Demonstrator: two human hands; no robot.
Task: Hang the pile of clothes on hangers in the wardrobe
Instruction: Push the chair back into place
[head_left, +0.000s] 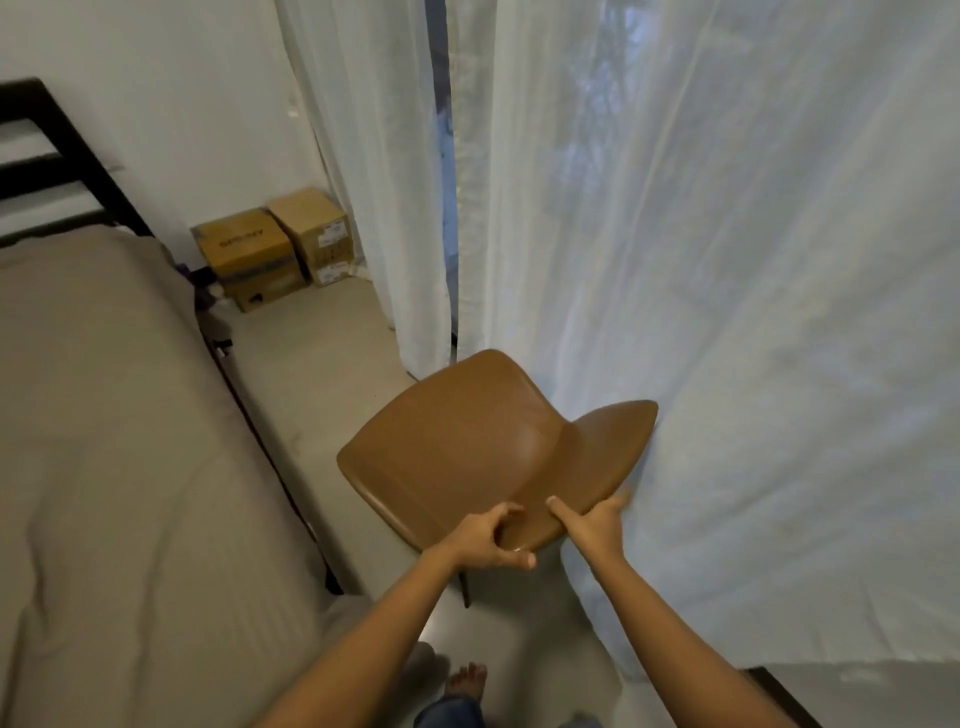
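A brown leather chair (467, 447) stands on the floor between the bed and the curtain, its seat towards the bed and its backrest against the curtain. My left hand (488, 540) grips the near edge of the chair, fingers curled over the top and thumb below. My right hand (592, 525) grips the same edge a little to the right, thumb on top and fingers underneath. No clothes, hangers or wardrobe are in view.
A bed with a beige cover (104, 441) and dark frame fills the left side. White sheer curtains (727, 312) hang on the right and behind the chair. Two cardboard boxes (270, 249) sit in the far corner. A strip of pale floor (311, 364) runs between bed and curtains.
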